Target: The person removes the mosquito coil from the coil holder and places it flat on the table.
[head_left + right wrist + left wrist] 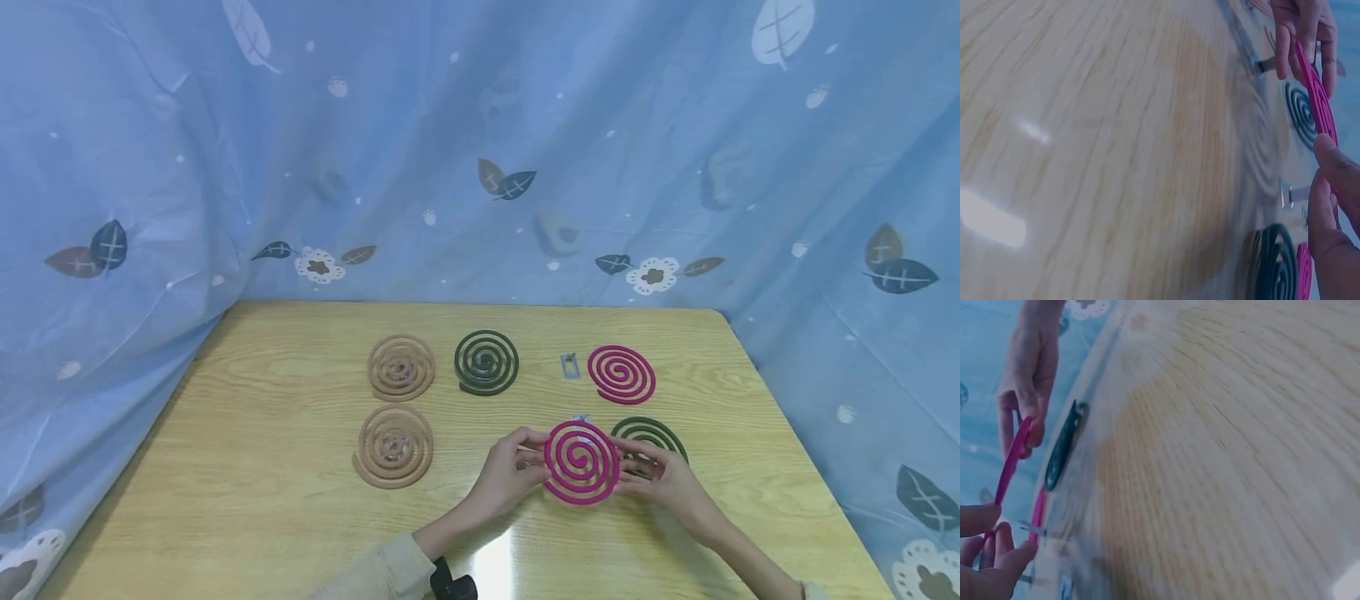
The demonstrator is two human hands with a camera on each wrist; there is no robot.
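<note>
The person's left hand (506, 473) and right hand (675, 490) are pinching a magenta mosquito coil (579, 461) at its 9 and 3 o'clock edges, holding it raised above the bench (262, 417); in the head view, a small metal stand (581, 417) is showing just past its 12 o'clock rim.

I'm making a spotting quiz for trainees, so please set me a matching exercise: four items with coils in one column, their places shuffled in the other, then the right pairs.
Column one
1. Front magenta mosquito coil
2. Back magenta mosquito coil
3. Front dark green mosquito coil
4. Tan mosquito coils

Column two
A. Partly hidden behind the right hand
B. Left of the coils of every other colour
C. Held between the left hand and the right hand
D. Back row, just right of a metal stand

Pairs: 1-C, 2-D, 3-A, 4-B
</note>
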